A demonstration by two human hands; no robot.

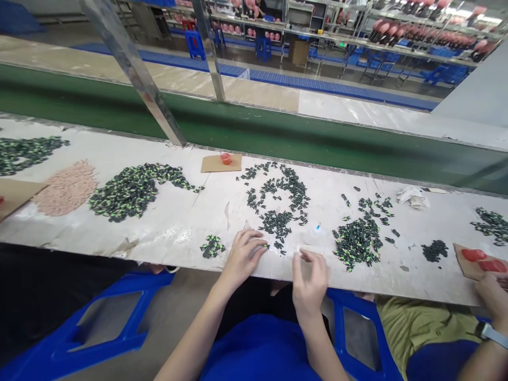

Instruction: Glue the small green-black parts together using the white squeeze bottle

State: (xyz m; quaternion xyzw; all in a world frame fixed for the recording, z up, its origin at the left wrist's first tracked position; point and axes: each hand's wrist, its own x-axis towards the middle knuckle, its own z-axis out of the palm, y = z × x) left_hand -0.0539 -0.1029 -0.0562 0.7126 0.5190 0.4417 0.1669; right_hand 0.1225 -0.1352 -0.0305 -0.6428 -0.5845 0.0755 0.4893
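Observation:
My left hand point(242, 255) rests at the table's near edge, thumb and forefinger pinched on a small black part with a bright green spot point(266, 245). To its right, my right hand point(310, 280) has thumb and forefinger brought together; whatever is between them is too small to make out. Just beyond both hands lies a loose pile of small black parts point(277, 222), with more scattered in a ring behind it. A little heap of black-and-green parts point(212, 247) is left of my left hand. Right of my right hand spreads a larger black-and-green pile point(357, 241).
A red cup point(226, 158) stands on cardboard point(210, 164) at the back. Leftward are another black-and-green pile point(125, 193) and a pinkish heap point(67, 189). Crumpled white tissue point(413, 197) lies at right. A co-worker's hand point(492, 291) is by red pieces point(474, 255). Metal posts point(138, 79) rise behind.

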